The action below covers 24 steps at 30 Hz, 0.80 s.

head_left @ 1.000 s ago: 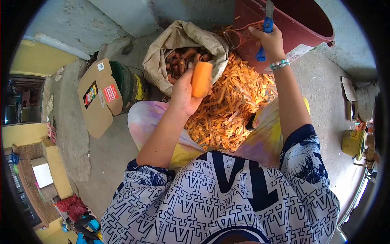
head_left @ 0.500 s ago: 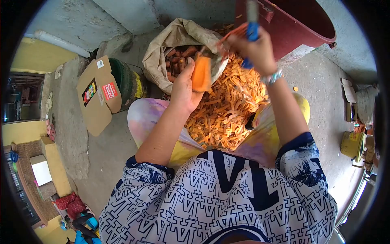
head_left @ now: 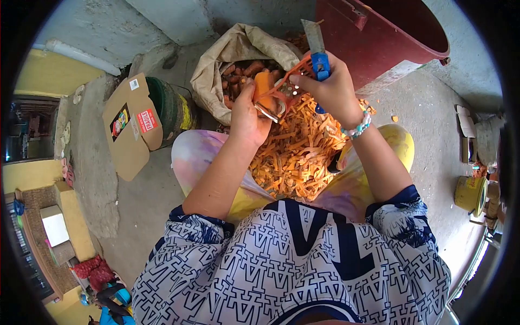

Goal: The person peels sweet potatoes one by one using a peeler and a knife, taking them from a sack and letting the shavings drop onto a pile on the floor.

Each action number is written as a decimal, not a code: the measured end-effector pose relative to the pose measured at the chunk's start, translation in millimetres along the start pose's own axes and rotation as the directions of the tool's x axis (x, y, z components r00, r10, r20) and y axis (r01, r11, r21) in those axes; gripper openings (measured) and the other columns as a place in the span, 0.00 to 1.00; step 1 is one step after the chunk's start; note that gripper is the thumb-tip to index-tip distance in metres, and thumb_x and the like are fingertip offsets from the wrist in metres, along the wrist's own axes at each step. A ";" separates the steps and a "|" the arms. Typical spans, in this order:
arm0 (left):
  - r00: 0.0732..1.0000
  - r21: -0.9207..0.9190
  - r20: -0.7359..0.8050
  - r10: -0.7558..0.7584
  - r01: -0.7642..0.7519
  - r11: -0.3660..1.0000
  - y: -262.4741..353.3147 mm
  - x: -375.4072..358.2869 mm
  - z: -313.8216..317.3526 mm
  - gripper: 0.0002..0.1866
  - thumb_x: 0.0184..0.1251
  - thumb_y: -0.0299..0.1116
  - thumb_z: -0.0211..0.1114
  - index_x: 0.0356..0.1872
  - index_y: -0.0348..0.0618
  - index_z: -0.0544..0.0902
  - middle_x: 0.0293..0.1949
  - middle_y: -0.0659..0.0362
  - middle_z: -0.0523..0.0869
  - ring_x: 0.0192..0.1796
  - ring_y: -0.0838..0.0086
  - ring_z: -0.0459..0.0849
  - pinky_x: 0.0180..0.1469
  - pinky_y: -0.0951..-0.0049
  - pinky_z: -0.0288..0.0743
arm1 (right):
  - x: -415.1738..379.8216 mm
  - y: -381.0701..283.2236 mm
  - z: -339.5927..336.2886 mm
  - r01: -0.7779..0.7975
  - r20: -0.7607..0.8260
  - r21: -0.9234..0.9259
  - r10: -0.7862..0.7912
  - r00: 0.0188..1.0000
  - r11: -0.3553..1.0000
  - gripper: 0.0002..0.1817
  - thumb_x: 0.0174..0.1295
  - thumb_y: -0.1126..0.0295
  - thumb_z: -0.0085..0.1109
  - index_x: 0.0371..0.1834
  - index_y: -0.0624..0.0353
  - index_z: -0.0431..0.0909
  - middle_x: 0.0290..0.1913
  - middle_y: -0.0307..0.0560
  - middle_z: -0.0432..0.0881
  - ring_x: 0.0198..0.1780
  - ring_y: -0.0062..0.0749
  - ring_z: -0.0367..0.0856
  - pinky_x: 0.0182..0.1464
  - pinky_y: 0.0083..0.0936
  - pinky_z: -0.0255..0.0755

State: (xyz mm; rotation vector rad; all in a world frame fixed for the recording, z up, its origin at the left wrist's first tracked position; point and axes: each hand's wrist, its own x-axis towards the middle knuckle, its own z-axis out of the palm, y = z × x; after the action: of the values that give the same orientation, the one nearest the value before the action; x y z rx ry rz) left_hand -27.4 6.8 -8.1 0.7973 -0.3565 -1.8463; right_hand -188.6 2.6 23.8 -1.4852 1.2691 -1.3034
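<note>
My left hand [head_left: 249,120] is wrapped around a peeled orange carrot [head_left: 264,84], held above the heap of carrot peelings. My right hand [head_left: 337,89] grips an orange vegetable peeler [head_left: 297,76], its metal blade against the near end of the carrot. A blue-handled knife [head_left: 320,64] with a broad blade pointing up is held in the same hand. Beneath both hands lies a heap of carrot peelings [head_left: 295,154] between my knees. Just beyond my left hand, an open sack [head_left: 208,73] contains unpeeled carrots [head_left: 233,73].
A large red tub [head_left: 374,49] stands at the back right, close to my right hand. To the left are a dark green bucket [head_left: 170,111] and an opened cardboard box [head_left: 130,130] leaning on it. A yellow bucket [head_left: 470,194] sits far right.
My right hand has lowered and come in, bringing the peeler onto the carrot's near end. The carrot has shifted slightly in my left hand.
</note>
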 end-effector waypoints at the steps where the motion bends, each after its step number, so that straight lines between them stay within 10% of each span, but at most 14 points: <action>1: 1.000 -0.012 0.015 0.005 -0.005 1.000 -0.4 -0.5 0.5 0.17 0.72 0.40 0.41 0.52 0.41 0.71 0.45 0.56 0.78 0.44 0.71 0.78 0.45 0.69 0.74 | 3.3 0.1 -1.4 -0.052 0.008 0.109 0.052 0.999 0.993 0.11 0.45 0.74 0.69 0.28 0.61 0.75 0.24 0.34 0.76 0.26 0.15 0.73 0.28 0.18 0.70; 5: 0.997 0.080 0.000 -0.073 0.073 0.994 -2.2 -7.4 -8.8 0.18 0.71 0.41 0.42 0.52 0.41 0.71 0.43 0.56 0.78 0.42 0.70 0.78 0.43 0.68 0.74 | 60.0 53.9 -49.5 0.091 -0.154 -0.091 -0.104 0.983 0.992 0.11 0.48 0.72 0.69 0.32 0.61 0.77 0.24 0.40 0.81 0.24 0.19 0.78 0.25 0.17 0.72; 7: 0.986 0.132 0.080 -0.149 0.138 0.982 0.6 -9.5 -9.8 0.21 0.69 0.46 0.44 0.51 0.41 0.72 0.41 0.54 0.78 0.41 0.66 0.76 0.38 0.70 0.71 | 64.2 45.6 -64.2 -0.079 -0.238 -0.002 0.076 0.968 0.997 0.10 0.48 0.72 0.68 0.31 0.60 0.76 0.24 0.41 0.81 0.22 0.18 0.76 0.21 0.15 0.69; 20: 0.999 -0.061 0.025 -0.037 0.038 0.997 -2.6 2.3 -6.1 0.15 0.71 0.40 0.42 0.49 0.43 0.72 0.41 0.56 0.79 0.42 0.71 0.80 0.32 0.71 0.75 | 6.1 2.4 -2.9 -0.004 0.048 -0.024 0.005 0.999 1.000 0.12 0.46 0.74 0.69 0.31 0.62 0.76 0.25 0.35 0.78 0.26 0.16 0.73 0.30 0.18 0.70; 24: 0.977 0.098 0.091 -0.194 0.185 0.978 3.6 -8.5 -9.9 0.17 0.68 0.43 0.49 0.47 0.42 0.74 0.43 0.55 0.79 0.40 0.71 0.77 0.33 0.73 0.70 | 61.1 43.7 -56.1 -0.063 -0.285 0.010 0.064 0.956 0.998 0.10 0.47 0.72 0.69 0.28 0.60 0.75 0.23 0.38 0.80 0.23 0.18 0.77 0.24 0.19 0.71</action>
State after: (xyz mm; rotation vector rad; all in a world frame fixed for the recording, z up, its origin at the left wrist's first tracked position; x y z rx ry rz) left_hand -16.3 14.2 -10.3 0.8249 -0.4424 -2.0658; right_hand -253.2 -62.6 4.8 -1.2758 1.4861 -1.5145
